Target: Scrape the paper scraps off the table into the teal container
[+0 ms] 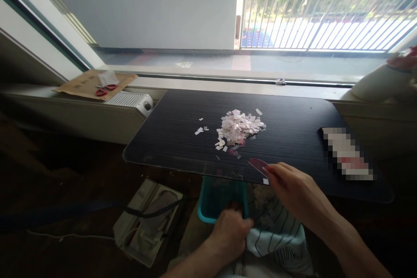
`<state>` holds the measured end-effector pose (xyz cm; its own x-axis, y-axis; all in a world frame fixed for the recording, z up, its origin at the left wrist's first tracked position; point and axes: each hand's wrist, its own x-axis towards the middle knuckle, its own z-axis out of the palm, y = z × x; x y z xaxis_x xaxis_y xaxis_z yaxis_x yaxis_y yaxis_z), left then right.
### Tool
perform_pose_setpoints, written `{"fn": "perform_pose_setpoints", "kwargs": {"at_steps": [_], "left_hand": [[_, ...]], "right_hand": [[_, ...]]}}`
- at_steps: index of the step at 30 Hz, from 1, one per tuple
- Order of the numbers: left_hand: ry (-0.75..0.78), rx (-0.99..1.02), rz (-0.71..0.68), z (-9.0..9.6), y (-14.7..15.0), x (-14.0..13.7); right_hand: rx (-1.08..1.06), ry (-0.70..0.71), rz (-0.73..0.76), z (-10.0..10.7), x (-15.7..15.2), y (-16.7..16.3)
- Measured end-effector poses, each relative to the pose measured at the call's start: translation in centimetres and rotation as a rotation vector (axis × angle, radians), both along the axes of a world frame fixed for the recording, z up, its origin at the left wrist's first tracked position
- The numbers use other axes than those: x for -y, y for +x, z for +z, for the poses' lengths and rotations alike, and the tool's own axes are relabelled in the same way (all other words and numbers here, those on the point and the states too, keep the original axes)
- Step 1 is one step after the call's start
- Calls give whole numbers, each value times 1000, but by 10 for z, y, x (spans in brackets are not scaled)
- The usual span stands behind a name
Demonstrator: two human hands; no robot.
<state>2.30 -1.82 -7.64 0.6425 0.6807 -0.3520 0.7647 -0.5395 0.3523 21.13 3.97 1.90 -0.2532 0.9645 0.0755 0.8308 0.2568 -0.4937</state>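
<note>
My right hand [295, 186] pinches a thin, flat, reddish-purple piece with a curved edge [258, 165], held just over the front edge of the dark table [169, 130]. A small white paper scrap [266, 181] lies by its fingertips. Beyond the piece, a pile of small white and pinkish paper scraps [239, 128] rests on the table, with several loose bits around it. Below the table edge, my left hand [230, 228] is closed over the near rim of a teal plastic bin [205, 215]; its fingertips are partly hidden inside.
A striped cloth [270, 241] lies over a light-blue container right of the bin. At the table's right is a blurred-out phone-like object [347, 154]. Red-handled scissors [106, 90] lie on a brown envelope [78, 84] on the sill. An open box [148, 221] stands lower left.
</note>
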Motion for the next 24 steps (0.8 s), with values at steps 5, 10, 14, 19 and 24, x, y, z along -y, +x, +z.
{"fn": "perform_pose_setpoints", "kwargs": {"at_steps": [5, 10, 14, 19, 24], "left_hand": [[-11, 10, 11, 1, 0, -1], [-32, 34, 30, -1, -1, 0], [-38, 55, 36, -2, -1, 1], [-27, 68, 43, -3, -2, 2], [-14, 77, 30, -2, -1, 1]], "right_hand": [[71, 27, 32, -12, -34, -25], [73, -6, 124, -14, -35, -31], [64, 7, 108, -10, -38, -35], [48, -48, 215, -9, -34, -34], [39, 74, 82, -18, -30, -17]]}}
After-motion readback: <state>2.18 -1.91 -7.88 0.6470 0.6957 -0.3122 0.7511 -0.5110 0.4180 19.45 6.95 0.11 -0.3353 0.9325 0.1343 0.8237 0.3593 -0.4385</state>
